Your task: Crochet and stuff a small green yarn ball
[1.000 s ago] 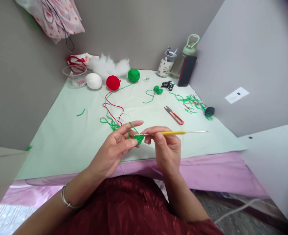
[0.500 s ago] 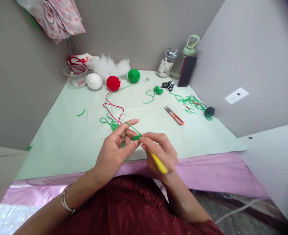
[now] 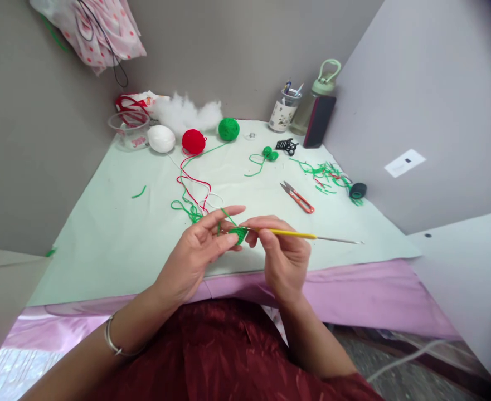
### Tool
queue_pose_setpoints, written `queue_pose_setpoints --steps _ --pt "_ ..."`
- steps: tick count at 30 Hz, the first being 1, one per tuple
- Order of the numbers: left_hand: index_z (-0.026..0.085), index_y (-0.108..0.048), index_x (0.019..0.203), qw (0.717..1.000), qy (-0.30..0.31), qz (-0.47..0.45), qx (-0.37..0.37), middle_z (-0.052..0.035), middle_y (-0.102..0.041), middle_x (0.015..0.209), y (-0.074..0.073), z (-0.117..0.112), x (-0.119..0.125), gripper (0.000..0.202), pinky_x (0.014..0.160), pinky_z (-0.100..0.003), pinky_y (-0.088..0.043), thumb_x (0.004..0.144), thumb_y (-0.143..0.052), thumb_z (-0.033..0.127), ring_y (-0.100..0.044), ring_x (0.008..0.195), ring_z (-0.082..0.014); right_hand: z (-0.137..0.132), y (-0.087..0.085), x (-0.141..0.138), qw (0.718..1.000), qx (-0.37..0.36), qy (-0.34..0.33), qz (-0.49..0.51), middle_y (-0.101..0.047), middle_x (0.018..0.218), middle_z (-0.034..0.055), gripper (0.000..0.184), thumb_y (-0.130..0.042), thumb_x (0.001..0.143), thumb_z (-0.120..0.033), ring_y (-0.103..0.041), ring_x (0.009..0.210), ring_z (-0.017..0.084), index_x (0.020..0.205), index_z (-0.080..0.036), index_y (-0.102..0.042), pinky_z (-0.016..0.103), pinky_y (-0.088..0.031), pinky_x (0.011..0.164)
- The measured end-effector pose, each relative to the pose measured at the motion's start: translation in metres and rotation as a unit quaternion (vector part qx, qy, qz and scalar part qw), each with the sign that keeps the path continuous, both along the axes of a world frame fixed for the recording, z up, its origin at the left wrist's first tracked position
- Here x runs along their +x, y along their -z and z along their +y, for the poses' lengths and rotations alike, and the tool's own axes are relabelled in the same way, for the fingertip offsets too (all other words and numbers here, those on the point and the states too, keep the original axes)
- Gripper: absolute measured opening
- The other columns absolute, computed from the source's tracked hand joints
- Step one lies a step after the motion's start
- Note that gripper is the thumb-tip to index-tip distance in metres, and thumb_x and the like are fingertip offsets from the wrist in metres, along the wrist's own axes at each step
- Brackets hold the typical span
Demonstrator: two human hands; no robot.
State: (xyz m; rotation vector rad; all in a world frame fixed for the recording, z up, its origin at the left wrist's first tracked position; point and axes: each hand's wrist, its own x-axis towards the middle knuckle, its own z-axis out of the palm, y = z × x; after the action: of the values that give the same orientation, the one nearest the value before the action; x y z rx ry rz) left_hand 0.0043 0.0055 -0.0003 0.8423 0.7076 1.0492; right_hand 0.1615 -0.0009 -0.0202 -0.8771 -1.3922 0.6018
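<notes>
Near the front edge of the table, my left hand [image 3: 205, 242] pinches a small green crochet piece [image 3: 240, 234] between thumb and fingers. Green yarn [image 3: 229, 216] runs from the piece over the raised index finger. My right hand [image 3: 285, 253] is closed around a crochet hook [image 3: 293, 233] with a yellow handle. One metal end of the hook reaches the green piece; the other points out to the right. A loose tangle of green yarn [image 3: 193, 213] lies just beyond my left hand, beside red yarn [image 3: 195, 192].
Behind are a white ball [image 3: 161, 138], red yarn ball [image 3: 194, 142], green yarn ball [image 3: 229, 129] and white stuffing [image 3: 189, 114]. Thread snips [image 3: 297, 197] lie to the right, near green yarn scraps [image 3: 326, 174]. A bottle [image 3: 306, 108] and phone [image 3: 319, 122] stand at the back right.
My right hand has turned, swinging the yellow hook from pointing down toward me to lying nearly level, pointing right. The green piece has tilted and more of it shows.
</notes>
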Motion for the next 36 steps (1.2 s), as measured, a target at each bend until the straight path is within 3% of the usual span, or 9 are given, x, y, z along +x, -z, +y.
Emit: queue_pose_setpoints --steps 3,7,10,13,19,25,29,32,36 --pt "0.029 -0.078 0.123 0.999 -0.04 0.013 0.001 0.001 -0.068 0.092 0.002 0.0 0.002 0.045 0.089 -0.022 -0.05 0.08 -0.087 0.026 -0.061 0.089 -0.0113 -0.005 0.006 -0.003 0.988 0.087 0.066 -0.111 -0.078 0.1 0.0053 0.021 -0.063 0.099 -0.019 -0.073 0.083 0.018 0.111 -0.029 -0.078 0.034 -0.063 0.068" --pt "0.024 -0.08 0.12 0.994 0.02 -0.046 -0.101 0.0031 -0.062 0.077 0.001 0.005 -0.001 0.039 0.085 -0.025 -0.053 0.082 -0.085 0.027 -0.048 0.061 -0.005 -0.006 0.011 -0.003 0.967 0.167 0.111 -0.159 -0.077 0.109 0.0065 0.032 -0.066 0.096 -0.014 -0.074 0.091 0.02 0.119 -0.033 -0.077 0.036 -0.064 0.073" --pt "0.02 -0.083 0.112 0.991 0.02 -0.063 -0.119 0.0067 -0.052 0.068 -0.002 0.008 -0.004 0.03 0.084 -0.025 -0.056 0.082 -0.082 0.023 -0.03 0.05 -0.0024 -0.001 0.006 0.0 0.996 0.064 0.063 -0.003 -0.077 0.093 0.0042 0.02 -0.06 0.101 -0.02 -0.068 0.069 0.015 0.106 -0.027 -0.079 0.031 -0.06 0.062" --pt "0.025 -0.083 0.11 0.998 -0.011 -0.038 -0.058 0.0026 -0.063 0.083 -0.002 0.008 -0.004 0.03 0.083 -0.023 -0.054 0.081 -0.083 0.021 -0.048 0.063 -0.0056 0.005 0.003 0.002 0.993 -0.038 -0.014 0.109 -0.075 0.086 0.0037 0.02 -0.061 0.102 -0.033 -0.062 0.059 0.012 0.095 -0.022 -0.077 0.028 -0.054 0.054" --pt "0.034 -0.081 0.117 0.996 -0.003 0.068 0.06 -0.0005 -0.071 0.1 0.005 0.004 -0.003 0.029 0.089 -0.024 -0.047 0.089 -0.08 0.028 -0.059 0.097 -0.0143 0.007 0.006 0.004 0.991 -0.087 -0.025 0.102 -0.073 0.082 0.0025 0.018 -0.067 0.098 -0.037 -0.06 0.064 0.012 0.094 -0.022 -0.078 0.027 -0.051 0.058" --pt "0.033 -0.08 0.118 0.989 -0.023 0.12 0.086 -0.001 -0.066 0.097 0.005 0.003 -0.008 0.031 0.087 -0.024 -0.045 0.087 -0.08 0.03 -0.058 0.098 -0.0159 0.008 -0.001 0.005 0.979 -0.097 -0.08 0.159 -0.076 0.084 0.0031 0.021 -0.06 0.102 -0.034 -0.062 0.059 0.011 0.09 -0.02 -0.071 0.026 -0.051 0.057" --pt "0.031 -0.08 0.12 0.98 -0.049 0.158 0.108 -0.0005 -0.064 0.093 0.002 0.001 -0.009 0.032 0.083 -0.025 -0.045 0.088 -0.078 0.026 -0.056 0.09 -0.0149 -0.001 -0.005 0.008 0.996 -0.054 -0.034 0.056 -0.077 0.092 0.0033 0.02 -0.053 0.106 -0.027 -0.066 0.064 0.011 0.098 -0.022 -0.072 0.029 -0.056 0.062" --pt "0.029 -0.081 0.117 0.969 -0.081 0.196 0.129 -0.0001 -0.065 0.091 0.0 -0.002 -0.007 0.03 0.08 -0.025 -0.044 0.088 -0.077 0.022 -0.052 0.081 -0.0134 -0.008 -0.003 0.008 0.996 0.031 0.009 -0.082 -0.077 0.097 0.0033 0.022 -0.051 0.105 -0.017 -0.069 0.072 0.013 0.111 -0.025 -0.071 0.03 -0.059 0.068" --pt "0.03 -0.078 0.124 0.987 -0.084 0.12 0.065 0.0018 -0.065 0.088 0.0 -0.004 -0.002 0.042 0.081 -0.023 -0.047 0.083 -0.084 0.024 -0.054 0.079 -0.0114 -0.008 0.008 0.005 0.94 0.2 0.086 -0.262 -0.077 0.107 0.0094 0.029 -0.062 0.098 -0.012 -0.073 0.095 0.021 0.123 -0.024 -0.071 0.035 -0.062 0.077"
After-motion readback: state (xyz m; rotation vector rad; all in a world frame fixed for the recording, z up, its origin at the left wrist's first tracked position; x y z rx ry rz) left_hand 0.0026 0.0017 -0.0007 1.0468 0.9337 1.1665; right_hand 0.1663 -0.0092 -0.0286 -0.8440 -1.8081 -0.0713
